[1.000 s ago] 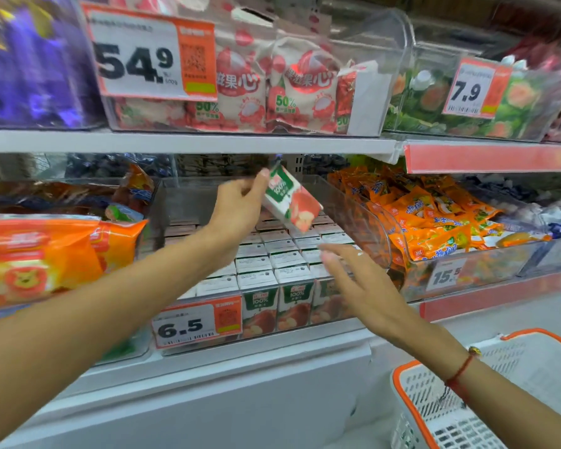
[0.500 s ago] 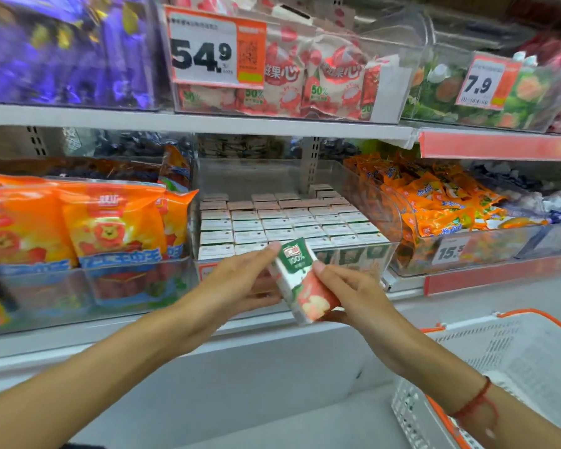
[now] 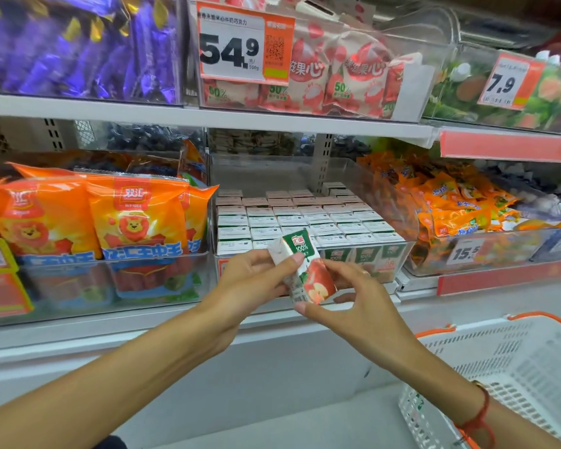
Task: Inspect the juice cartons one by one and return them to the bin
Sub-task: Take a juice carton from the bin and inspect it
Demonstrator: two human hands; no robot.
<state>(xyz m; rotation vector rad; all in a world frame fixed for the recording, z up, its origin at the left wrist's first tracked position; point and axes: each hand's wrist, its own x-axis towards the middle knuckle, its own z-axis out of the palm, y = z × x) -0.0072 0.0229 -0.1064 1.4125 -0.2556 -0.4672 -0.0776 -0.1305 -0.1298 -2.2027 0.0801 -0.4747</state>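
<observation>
Hands share one small green-and-white apple-juice carton (image 3: 305, 267) before the clear plastic bin (image 3: 412, 244): left hand (image 3: 256, 283) pinches its top, right hand (image 3: 353, 306) cradles its base. Probably light, stiff, crushable; hold flat sides.

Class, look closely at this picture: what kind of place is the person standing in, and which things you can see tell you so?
Most likely a supermarket or grocery shop aisle. Price tags hang on clear shelf bins, one bin holds rows of identical juice cartons, and a shopping basket sits at lower right.
</observation>
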